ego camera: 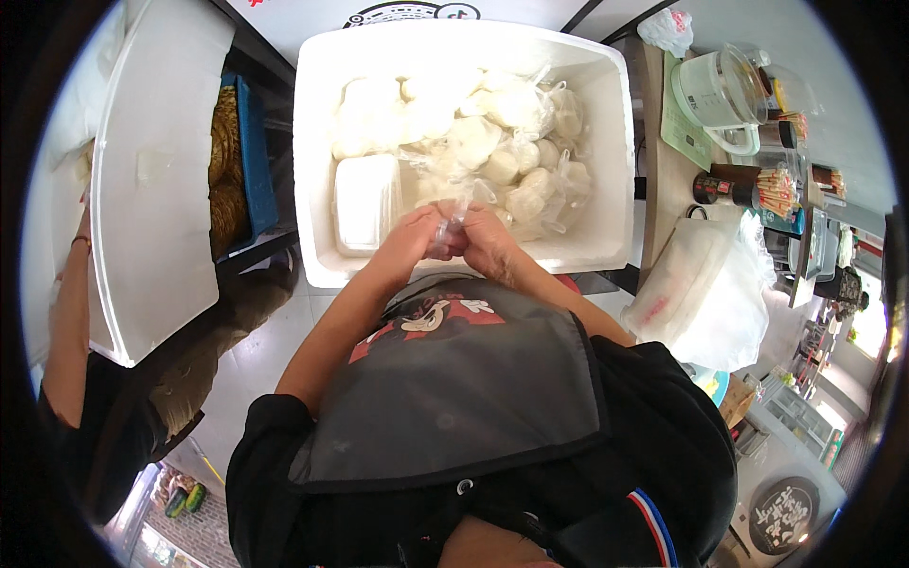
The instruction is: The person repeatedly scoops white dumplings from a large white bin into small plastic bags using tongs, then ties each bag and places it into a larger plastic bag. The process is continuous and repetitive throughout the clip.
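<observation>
My left hand (415,231) and my right hand (486,238) meet at the near side of a white polystyrene foam box (616,156). Between them, the fingers of both pinch the gathered clear plastic (458,213) of a bag. What that bag holds is partly hidden by my hands. Several clear bags of pale round lumps (472,138), perhaps dough, fill the box's middle and right. Left of my hands, inside the box, stands a white rectangular container (362,202). Glare washes out the box's far part.
At left is another white foam box (163,177), with a co-worker's arm (67,319) beyond it. A blue crate (256,163) sits between the boxes. The right-hand counter (657,121) bears a clear pitcher (721,89), toothpick-like sticks in a holder (774,192) and white plastic bags (731,298).
</observation>
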{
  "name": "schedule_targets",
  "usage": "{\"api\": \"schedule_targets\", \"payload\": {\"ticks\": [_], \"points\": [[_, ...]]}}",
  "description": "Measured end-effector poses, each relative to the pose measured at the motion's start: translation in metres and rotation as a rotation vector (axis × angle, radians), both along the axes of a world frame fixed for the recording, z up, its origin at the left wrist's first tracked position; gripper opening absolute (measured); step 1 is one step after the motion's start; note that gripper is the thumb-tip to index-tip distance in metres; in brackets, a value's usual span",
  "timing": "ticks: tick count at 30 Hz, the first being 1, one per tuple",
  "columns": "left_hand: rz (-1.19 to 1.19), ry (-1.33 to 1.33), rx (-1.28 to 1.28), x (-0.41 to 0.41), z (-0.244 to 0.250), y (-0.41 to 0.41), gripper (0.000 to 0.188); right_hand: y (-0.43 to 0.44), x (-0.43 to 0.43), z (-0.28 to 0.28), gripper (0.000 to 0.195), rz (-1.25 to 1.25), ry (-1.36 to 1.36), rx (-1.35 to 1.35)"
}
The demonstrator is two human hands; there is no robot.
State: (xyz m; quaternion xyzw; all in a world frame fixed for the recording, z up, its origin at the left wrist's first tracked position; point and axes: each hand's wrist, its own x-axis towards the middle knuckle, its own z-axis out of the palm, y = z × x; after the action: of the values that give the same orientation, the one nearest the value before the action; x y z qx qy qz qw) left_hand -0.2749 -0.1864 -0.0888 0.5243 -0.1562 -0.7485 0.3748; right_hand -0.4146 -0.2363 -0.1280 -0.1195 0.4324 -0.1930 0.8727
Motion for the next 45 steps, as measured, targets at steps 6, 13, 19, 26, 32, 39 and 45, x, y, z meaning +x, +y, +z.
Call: {"api": "schedule_targets", "payload": {"ticks": [6, 13, 19, 26, 32, 39, 45], "points": [[0.218, 0.429, 0.23, 0.01, -0.065, 0.008, 0.016, 0.025, 0.0, -0.018, 0.012, -0.05, 0.087, -0.299], [0.796, 0.526, 0.196, 0.052, -0.055, -0.005, 0.006, 0.018, -0.036, -0.007, 0.011, -0.188, -0.008, -0.054], [0.587, 0.235, -0.235, 0.043, -0.014, -0.008, 0.017, 0.004, -0.021, 0.037, 0.023, -0.137, -0.605, 0.11], [0.218, -0.067, -0.451, 0.042, 0.025, -0.016, 0.018, 0.013, -0.014, 0.056, 0.047, -0.095, -0.67, 0.023], [-0.122, -0.525, -0.531, 0.019, 0.04, -0.009, 0.014, -0.004, -0.003, 0.061, 0.01, 0.309, 0.115, -0.459], [-0.148, -0.286, 0.003, 0.021, 0.048, -0.01, 0.025, 0.014, 0.012, 0.046, 0.005, 0.073, 0.206, -0.675], [0.315, 0.485, 0.146, 0.016, -0.006, 0.003, 0.038, 0.012, 0.01, 0.026, 0.009, 0.014, 0.302, -0.942]]}}
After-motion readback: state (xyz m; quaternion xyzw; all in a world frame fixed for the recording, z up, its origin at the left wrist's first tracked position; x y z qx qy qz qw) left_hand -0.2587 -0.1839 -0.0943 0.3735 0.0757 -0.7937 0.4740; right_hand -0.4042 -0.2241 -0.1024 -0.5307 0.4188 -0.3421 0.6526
